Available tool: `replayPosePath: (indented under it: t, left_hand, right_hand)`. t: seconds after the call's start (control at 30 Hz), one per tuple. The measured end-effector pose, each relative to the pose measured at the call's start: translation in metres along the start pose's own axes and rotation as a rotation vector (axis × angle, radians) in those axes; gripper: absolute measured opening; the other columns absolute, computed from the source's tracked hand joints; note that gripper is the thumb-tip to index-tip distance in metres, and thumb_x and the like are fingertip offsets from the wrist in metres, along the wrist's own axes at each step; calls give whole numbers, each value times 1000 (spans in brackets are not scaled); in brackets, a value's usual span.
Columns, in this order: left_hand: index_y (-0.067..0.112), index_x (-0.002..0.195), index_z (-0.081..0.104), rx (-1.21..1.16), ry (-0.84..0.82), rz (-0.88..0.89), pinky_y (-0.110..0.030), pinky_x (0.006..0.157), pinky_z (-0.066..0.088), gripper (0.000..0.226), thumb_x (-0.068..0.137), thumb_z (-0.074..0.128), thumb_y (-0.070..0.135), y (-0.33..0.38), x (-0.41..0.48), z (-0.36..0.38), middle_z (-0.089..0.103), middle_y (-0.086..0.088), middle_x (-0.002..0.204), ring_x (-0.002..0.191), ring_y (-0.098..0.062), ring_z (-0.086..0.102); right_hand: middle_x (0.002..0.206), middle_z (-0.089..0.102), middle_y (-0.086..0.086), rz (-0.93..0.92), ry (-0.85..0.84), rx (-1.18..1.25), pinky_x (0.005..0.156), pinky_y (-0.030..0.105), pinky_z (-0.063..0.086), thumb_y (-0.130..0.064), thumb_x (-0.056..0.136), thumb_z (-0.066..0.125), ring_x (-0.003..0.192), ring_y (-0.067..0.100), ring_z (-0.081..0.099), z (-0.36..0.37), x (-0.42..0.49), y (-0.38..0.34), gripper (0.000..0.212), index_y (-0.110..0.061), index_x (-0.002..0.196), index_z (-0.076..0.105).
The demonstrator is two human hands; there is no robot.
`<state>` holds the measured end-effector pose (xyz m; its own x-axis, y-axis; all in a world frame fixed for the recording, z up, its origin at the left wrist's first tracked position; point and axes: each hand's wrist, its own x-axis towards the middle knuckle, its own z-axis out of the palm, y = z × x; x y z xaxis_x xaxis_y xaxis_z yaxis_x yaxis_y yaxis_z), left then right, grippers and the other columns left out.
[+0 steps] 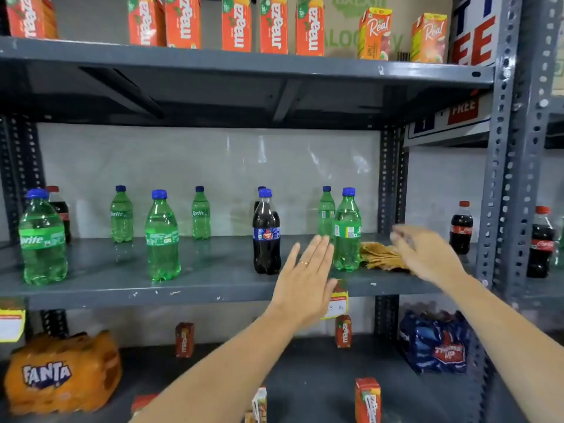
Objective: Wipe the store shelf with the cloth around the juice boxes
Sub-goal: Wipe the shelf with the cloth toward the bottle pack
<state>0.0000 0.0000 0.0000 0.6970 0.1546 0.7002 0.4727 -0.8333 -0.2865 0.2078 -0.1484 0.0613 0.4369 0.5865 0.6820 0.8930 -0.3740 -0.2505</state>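
In the head view, a crumpled yellow-brown cloth [380, 257] is seen lying on the grey middle shelf [183, 288], right of centre in the frame, just beside a green bottle [347, 232] and partly hidden by the right hand [427, 254]. That hand is blurred, spread open over the cloth, and nothing is gripped by it. The left hand [305, 276] is held flat and open in front of the shelf edge, fingers together, with a ring on one finger; nothing is held.

Along the top of the frame, orange juice boxes [273, 25] marked "maaza" are lined up, with two boxes [374, 33] marked "Real" at upper right. "Sprite" is read on the green bottles, and a dark bottle [266, 233] carries a blue label. At lower left an orange pack [61, 374] is marked "FANTA". A price tag [337, 303] is fixed to the shelf edge.
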Motion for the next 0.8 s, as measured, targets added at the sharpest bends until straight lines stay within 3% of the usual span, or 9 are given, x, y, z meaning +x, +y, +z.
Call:
replayPosePath:
  t: [0.1,0.2,0.3,0.37,0.47,0.57,0.67,0.73,0.8]
  left_hand:
    - [9,150,20,45,-128,13,-47,117,18,57,102,22,40,-4,-8,11,32,-12,155,146,-25,20]
    - [9,137,42,44,-161,32,-47,102,42,49,101,26,38,-7,-8,13,55,-15,136,127,-33,49]
    - [7,127,48,61,-138,48,-46,91,48,46,100,26,37,-8,-8,11,60,-15,127,114,-35,57]
    - [8,125,50,71,-145,38,-44,91,49,47,99,25,38,-7,-10,11,61,-14,126,113,-33,59]
    - [8,128,49,51,-144,36,-43,95,45,46,101,26,38,-7,-11,13,59,-14,130,117,-33,56]
    - [8,125,51,22,-96,26,-47,107,31,46,102,27,39,-7,-11,12,60,-13,127,118,-32,54]
    - [10,117,61,26,110,-7,-59,116,13,40,98,41,40,-3,-17,13,68,-7,117,123,-26,54]
    - [11,125,58,1,269,-53,-62,115,8,40,98,46,38,0,-27,21,63,-4,128,133,-23,46]
    - [10,143,39,14,363,-133,-61,115,2,50,99,50,30,6,-41,34,44,-5,149,143,-20,29]
  right_hand:
    - [148,47,1,-64,-394,-180,114,42,31,-80,77,4,137,21,40,5,-12,13,95,-25,143,44]
    - [140,52,-2,-103,-310,-291,109,40,38,-89,71,14,130,19,45,8,-20,22,99,-28,146,38]
    - [132,53,-1,-124,-263,-367,106,41,42,-95,61,34,125,20,47,8,-29,29,110,-26,147,36]
    - [135,50,-2,-136,-248,-336,109,37,38,-79,65,58,128,19,44,8,-36,31,100,-25,147,37]
    - [136,50,-2,-98,-231,-231,104,33,41,-30,69,81,121,19,50,0,-44,30,80,-23,141,48]
    - [130,58,1,-38,-157,-123,94,37,49,4,66,77,109,27,61,-11,-63,27,70,-19,130,61]
    - [118,68,7,-48,-22,-22,95,37,47,19,63,68,103,30,64,-10,-100,25,62,-11,118,70]
    - [111,71,10,-57,-17,65,91,24,49,23,60,67,93,25,68,3,-131,20,63,-7,115,70]
    - [104,73,10,-58,-101,177,81,8,50,26,56,67,82,13,71,24,-157,14,66,-5,114,71]
